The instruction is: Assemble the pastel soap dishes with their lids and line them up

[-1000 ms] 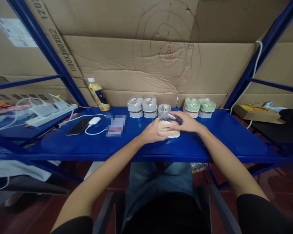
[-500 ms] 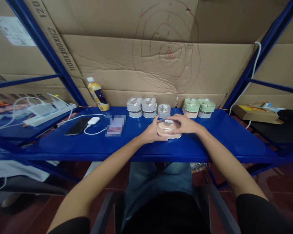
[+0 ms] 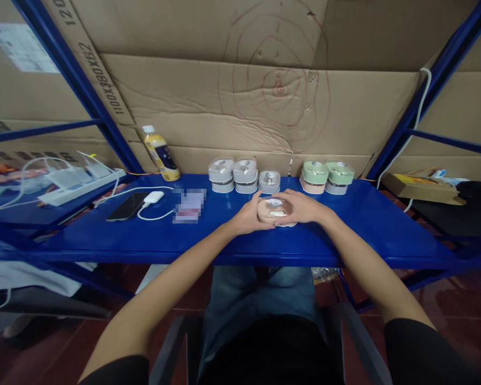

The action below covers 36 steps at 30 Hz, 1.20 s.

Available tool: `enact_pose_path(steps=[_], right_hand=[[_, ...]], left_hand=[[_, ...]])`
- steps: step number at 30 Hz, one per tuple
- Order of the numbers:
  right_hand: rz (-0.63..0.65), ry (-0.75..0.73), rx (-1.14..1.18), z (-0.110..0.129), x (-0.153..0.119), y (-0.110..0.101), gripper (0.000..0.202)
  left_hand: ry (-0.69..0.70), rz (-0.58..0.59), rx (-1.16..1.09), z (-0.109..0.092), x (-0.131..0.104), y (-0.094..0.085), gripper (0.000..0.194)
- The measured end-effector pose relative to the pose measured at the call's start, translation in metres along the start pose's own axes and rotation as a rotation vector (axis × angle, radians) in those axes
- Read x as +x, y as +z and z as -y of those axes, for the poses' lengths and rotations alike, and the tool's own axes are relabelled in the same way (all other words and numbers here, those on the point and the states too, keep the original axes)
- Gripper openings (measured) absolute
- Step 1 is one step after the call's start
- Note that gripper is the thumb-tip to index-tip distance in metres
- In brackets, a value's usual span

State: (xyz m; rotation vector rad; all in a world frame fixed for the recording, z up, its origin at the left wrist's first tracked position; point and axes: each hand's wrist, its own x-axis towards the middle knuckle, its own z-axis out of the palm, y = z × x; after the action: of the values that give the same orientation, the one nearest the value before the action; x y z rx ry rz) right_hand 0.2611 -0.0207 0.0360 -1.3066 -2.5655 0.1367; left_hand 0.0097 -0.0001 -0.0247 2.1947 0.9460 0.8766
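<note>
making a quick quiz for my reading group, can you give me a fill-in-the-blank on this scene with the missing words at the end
1. The left hand and right hand hold a pink box in front of an unstacked box coloured ____.
2. The tabletop is painted ____.
3. The bottle has a ____ cap.
4. The rings drawn on the cardboard are ____.

Missing words: grey; blue; white; red.

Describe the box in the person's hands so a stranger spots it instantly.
Find the blue shelf before the cardboard wall. Near its middle, the left hand and right hand grip a pale pink box. Only this box is held; grey boxes and green boxes stand in a row behind it.
</note>
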Motion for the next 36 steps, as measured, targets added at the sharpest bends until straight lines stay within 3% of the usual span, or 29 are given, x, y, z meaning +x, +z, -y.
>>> enact_pose_path(steps=[5, 9, 12, 15, 18, 21, 26, 31, 36], right_hand=[[0.031, 0.322, -0.216, 0.015, -0.006, -0.013, 0.087], [-0.025, 0.501, -0.263, 0.009, -0.018, -0.033, 0.091], [-0.107, 0.489, -0.282, -0.003, -0.026, -0.047, 0.078], [-0.050, 0.323, -0.230, -0.011, -0.026, -0.051, 0.048], [0.053, 0.229, -0.214, -0.011, -0.019, -0.044, 0.031], [0.039, 0.226, -0.277, -0.010, -0.011, -0.032, 0.029], [-0.025, 0.295, -0.324, -0.017, -0.002, -0.021, 0.032], [-0.093, 0.344, -0.325, -0.029, 0.004, -0.014, 0.024], [-0.151, 0.325, -0.289, -0.038, 0.009, -0.008, 0.017]], left_hand=[[-0.026, -0.221, 0.190, 0.012, 0.004, 0.000, 0.086], [-0.049, -0.269, 0.262, 0.013, 0.005, -0.001, 0.057], [-0.048, -0.251, 0.316, 0.009, 0.003, -0.001, 0.045], [-0.001, -0.223, 0.438, 0.005, 0.006, -0.001, 0.036], [0.111, -0.190, 0.567, 0.001, 0.025, -0.001, 0.038], [0.222, -0.138, 0.619, -0.001, 0.057, 0.001, 0.058], [0.135, -0.043, 0.620, 0.002, 0.094, 0.010, 0.075], [0.141, -0.055, 0.616, -0.006, 0.078, 0.011, 0.066], [0.086, -0.094, 0.720, -0.037, 0.052, 0.013, 0.044]])
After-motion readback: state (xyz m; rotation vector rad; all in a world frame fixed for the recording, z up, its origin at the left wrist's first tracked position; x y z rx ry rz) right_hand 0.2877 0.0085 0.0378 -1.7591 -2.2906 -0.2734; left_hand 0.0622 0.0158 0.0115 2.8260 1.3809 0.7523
